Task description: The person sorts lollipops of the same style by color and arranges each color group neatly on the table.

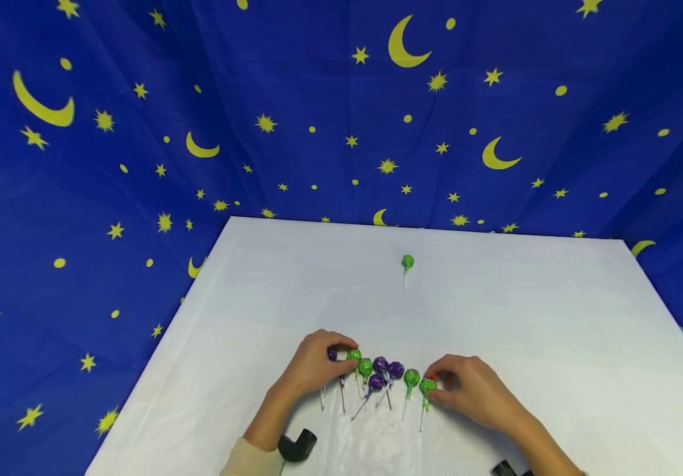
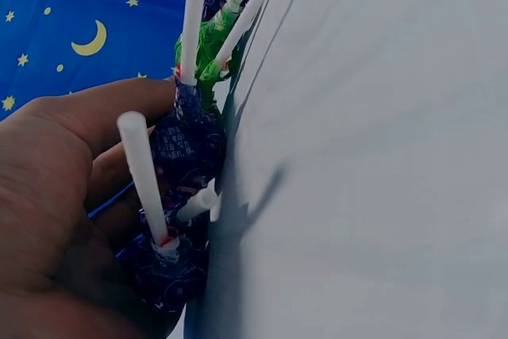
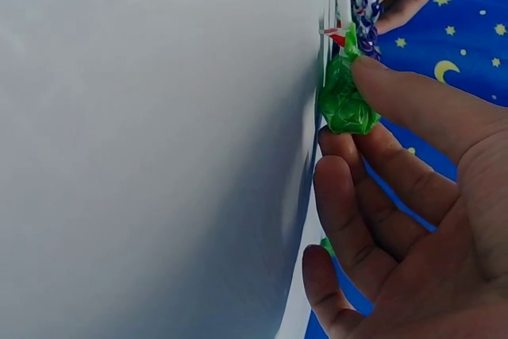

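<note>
Several wrapped lollipops with white sticks lie in a loose row on the white table, sticks toward the near edge. At the row's left end my left hand (image 1: 316, 360) curls its fingers and thumb round purple lollipops (image 2: 186, 144), partly hidden by the hand in the head view. Green lollipops (image 1: 365, 367) lie by its fingertips. Purple lollipops (image 1: 381, 364) are bunched in the middle. On the right end, my right hand (image 1: 469, 387) pinches a green lollipop (image 3: 348, 101) by its head between thumb and fingers. Another green lollipop (image 1: 412, 379) lies just left of it.
A single green lollipop (image 1: 408, 262) lies far back on the white table (image 1: 293, 284). Behind and to the left hangs a blue cloth (image 1: 317, 79) with yellow moons and stars. A black curved object (image 1: 297, 446) is by the left wrist.
</note>
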### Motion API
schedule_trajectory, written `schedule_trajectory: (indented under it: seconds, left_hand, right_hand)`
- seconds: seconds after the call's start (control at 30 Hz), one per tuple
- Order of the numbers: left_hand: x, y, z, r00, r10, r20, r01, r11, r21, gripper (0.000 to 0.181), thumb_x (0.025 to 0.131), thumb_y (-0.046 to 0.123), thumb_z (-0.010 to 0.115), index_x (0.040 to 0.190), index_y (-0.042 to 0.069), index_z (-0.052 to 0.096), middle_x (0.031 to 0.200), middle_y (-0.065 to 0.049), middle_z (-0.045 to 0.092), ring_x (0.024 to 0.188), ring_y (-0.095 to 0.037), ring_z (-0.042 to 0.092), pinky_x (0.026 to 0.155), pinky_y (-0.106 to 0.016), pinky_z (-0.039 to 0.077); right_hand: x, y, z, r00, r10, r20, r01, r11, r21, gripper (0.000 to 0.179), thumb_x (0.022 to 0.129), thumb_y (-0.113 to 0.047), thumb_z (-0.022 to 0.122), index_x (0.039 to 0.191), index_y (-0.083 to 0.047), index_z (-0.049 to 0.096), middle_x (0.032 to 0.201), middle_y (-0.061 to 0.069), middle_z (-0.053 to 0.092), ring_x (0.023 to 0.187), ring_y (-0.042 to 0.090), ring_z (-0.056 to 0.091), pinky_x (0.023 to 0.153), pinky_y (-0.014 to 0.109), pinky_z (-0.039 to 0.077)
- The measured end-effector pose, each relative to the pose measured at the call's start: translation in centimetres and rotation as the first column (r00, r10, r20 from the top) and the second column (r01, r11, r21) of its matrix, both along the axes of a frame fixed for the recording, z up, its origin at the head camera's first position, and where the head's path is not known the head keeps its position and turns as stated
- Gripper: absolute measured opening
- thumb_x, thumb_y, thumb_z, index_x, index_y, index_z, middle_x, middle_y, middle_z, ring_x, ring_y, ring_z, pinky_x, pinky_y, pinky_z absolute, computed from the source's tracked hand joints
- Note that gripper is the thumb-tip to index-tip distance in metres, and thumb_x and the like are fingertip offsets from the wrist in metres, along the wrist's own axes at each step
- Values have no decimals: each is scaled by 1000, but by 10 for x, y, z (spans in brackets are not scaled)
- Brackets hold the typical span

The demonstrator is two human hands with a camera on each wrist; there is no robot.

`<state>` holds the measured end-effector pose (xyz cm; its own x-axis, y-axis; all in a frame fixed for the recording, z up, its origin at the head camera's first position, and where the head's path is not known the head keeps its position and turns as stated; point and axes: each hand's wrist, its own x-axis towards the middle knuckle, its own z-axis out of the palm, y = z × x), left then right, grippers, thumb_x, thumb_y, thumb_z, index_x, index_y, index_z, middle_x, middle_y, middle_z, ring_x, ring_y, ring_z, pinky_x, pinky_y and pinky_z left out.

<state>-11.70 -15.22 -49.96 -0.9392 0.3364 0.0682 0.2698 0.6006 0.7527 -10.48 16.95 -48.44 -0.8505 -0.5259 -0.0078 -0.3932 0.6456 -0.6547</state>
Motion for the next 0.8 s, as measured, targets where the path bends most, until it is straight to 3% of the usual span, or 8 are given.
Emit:
schedule_trajectory:
  seconds: [0.4,0.8]
  left_hand:
    - [0,-1,2,999,19,40,-21,999,48,24,83,32,77,106,25,73,97,12,64,91,-10,58,80,-34,48]
    - [-5,-5,7,995,-34,92,26,995,95,25,83,34,77,105,22,73,90,10,64,81,-9,59,72,-30,49]
  right_hand:
    - [1,1,1,1000,3,-14,-3,1000,-8,24,76,-25,82,97,-23,71,85,-18,62,68,0,53,60,25,44]
    - [5,1,-1,998,7,-64,-8,1000,-18,24,76,-24,82,96,-23,71,85,-20,61,71,2,55,63,25,46]
